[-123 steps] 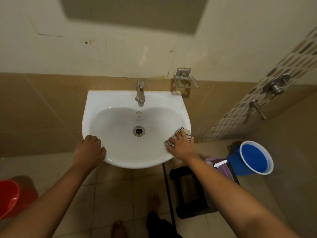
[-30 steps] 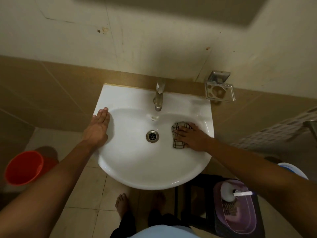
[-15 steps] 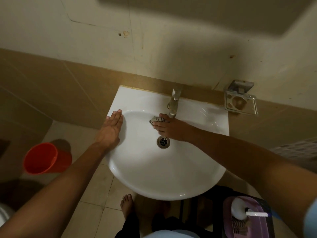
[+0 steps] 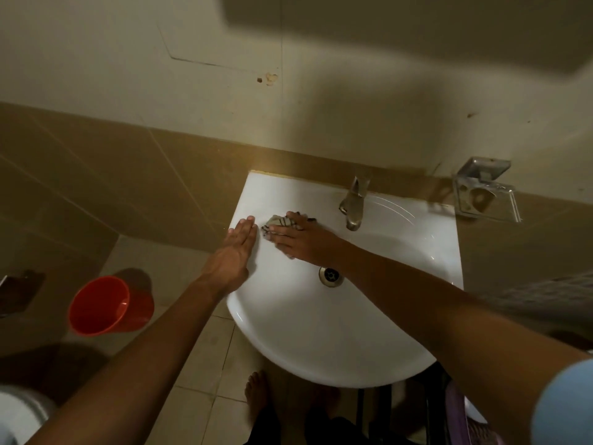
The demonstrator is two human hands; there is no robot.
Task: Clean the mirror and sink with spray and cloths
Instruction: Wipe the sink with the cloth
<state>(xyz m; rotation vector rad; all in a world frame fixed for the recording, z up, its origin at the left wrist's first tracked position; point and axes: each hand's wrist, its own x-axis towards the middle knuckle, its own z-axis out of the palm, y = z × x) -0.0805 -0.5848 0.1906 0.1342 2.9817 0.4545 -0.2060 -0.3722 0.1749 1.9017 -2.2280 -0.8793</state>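
Note:
A white wall-hung sink (image 4: 321, 342) fills the middle of the view, with a metal tap (image 4: 353, 207) at its back and a drain (image 4: 330, 276) in the bowl. My right hand (image 4: 305, 240) presses a checked cloth (image 4: 277, 223) flat against the bowl's back left slope, just left of the tap. My left hand (image 4: 236, 252) lies flat, fingers together, on the sink's left rim, almost touching the cloth. No mirror or spray bottle shows.
A red bucket (image 4: 102, 305) stands on the floor at the left. An empty metal soap holder (image 4: 484, 194) hangs on the wall right of the tap. A purple tub (image 4: 462, 419) sits on a dark stool at the lower right. My bare feet (image 4: 256, 396) are under the sink.
My right hand has swept the cloth from the bowl's right side, past the tap, to the back left corner. My left hand stayed on the left rim. The view shifted left.

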